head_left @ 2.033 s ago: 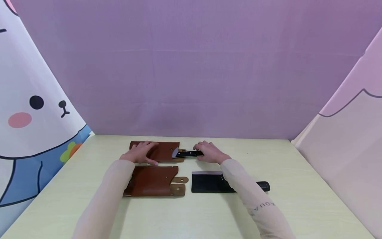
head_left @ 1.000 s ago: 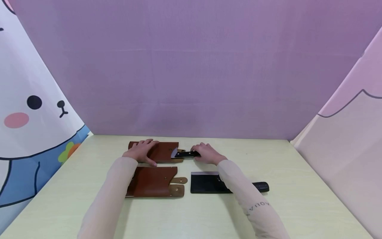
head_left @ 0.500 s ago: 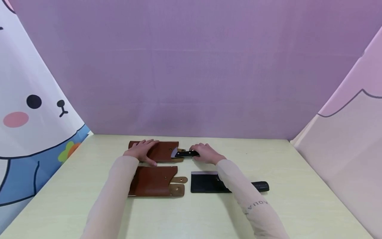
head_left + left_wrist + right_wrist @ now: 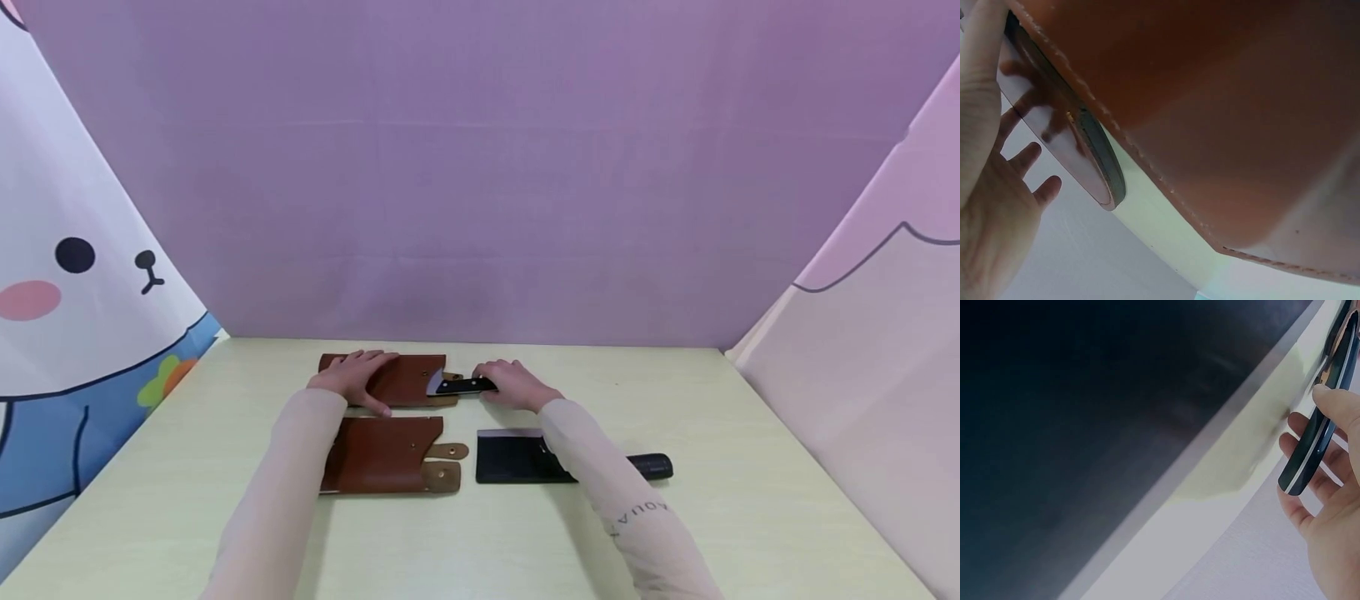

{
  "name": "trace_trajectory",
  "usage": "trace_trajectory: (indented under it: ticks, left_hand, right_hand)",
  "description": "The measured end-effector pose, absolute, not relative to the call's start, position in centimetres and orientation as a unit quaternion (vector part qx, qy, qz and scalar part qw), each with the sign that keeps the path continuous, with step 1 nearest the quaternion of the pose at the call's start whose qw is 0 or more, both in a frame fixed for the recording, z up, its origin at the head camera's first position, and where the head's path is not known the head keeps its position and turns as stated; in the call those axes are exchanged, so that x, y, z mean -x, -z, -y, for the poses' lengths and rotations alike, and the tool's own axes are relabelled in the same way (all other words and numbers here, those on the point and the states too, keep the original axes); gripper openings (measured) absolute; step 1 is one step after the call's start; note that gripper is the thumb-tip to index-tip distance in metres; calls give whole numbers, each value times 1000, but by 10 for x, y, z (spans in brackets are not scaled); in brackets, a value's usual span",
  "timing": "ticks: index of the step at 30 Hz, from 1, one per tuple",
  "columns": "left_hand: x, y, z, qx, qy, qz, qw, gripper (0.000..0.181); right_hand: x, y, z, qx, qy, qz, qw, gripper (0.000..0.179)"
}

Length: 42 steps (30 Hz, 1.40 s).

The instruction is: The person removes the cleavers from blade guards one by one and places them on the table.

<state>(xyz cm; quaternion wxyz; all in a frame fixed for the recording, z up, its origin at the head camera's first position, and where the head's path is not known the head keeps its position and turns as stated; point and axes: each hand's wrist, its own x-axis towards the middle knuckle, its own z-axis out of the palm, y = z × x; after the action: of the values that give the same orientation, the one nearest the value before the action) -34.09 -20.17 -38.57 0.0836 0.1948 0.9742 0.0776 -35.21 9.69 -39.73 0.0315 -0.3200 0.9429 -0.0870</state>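
Observation:
At the back of the table, in the head view, my left hand (image 4: 352, 377) rests with fingers spread on a brown leather knife sheath (image 4: 408, 379). A knife (image 4: 465, 386) with a black riveted handle sits in that sheath, a short piece of its blade showing at the mouth. My right hand (image 4: 513, 385) pinches the end of the handle between thumb and fingers, as the right wrist view also shows. Nearer lies a second brown leather sheath (image 4: 390, 454), its left end behind my left sleeve. A black-bladed cleaver (image 4: 517, 460) lies to its right, crossed by my right forearm.
The pale table (image 4: 465, 550) ends at a purple backdrop (image 4: 480, 208) close behind the rear sheath. Printed panels stand at both sides, the left one with a cartoon animal (image 4: 90, 325). Strap tabs (image 4: 448, 451) stick out from the nearer sheath toward the cleaver.
My right hand has shifted slightly left along the knife handle, covering more of its end. My left hand stays on the rear sheath, and the knife sits much as before.

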Motion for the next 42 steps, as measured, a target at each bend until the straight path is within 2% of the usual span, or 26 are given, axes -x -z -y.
trace_trajectory:
  ticks: [7, 14, 42]
  left_hand:
    - [346, 390, 202, -208, -75, -973, 71, 105]
    - [348, 395, 204, -209, -85, -972, 61, 105]
    - [354, 401, 202, -232, -80, -969, -17, 108]
  right_hand:
    - [363, 406, -100, 337, 98, -936, 23, 32]
    - [353, 397, -97, 322, 101, -941, 37, 33]
    - [348, 396, -104, 337, 97, -936, -12, 28]
